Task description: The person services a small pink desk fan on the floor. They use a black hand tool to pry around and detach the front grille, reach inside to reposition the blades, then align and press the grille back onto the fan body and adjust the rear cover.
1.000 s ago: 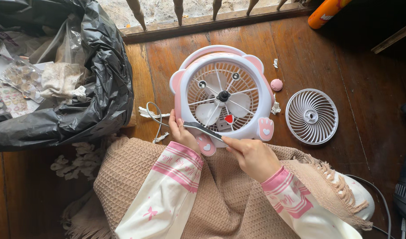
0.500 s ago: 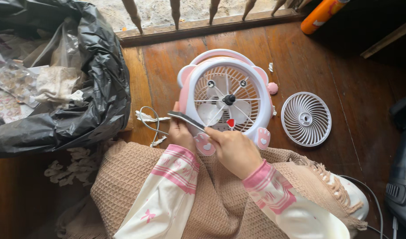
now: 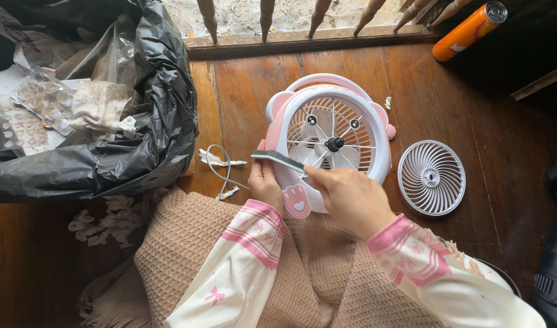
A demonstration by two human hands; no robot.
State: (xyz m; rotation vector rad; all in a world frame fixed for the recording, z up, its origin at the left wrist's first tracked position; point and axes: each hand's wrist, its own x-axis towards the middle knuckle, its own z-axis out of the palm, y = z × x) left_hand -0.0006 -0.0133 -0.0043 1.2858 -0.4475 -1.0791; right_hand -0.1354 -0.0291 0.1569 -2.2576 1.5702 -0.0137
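Brush (image 3: 277,159) has swung left off the grille; right hand (image 3: 351,197) pinches its right end, long axis left-right. Left hand (image 3: 264,182) grips fan (image 3: 330,143) rim, nearer the bristles.

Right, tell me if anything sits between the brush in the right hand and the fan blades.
Nothing visible does. The front grille lies off on the floor to the fan's right, so the blades are bare. The right hand holds the brush across the fan's lower left rim, while the left hand steadies that edge.
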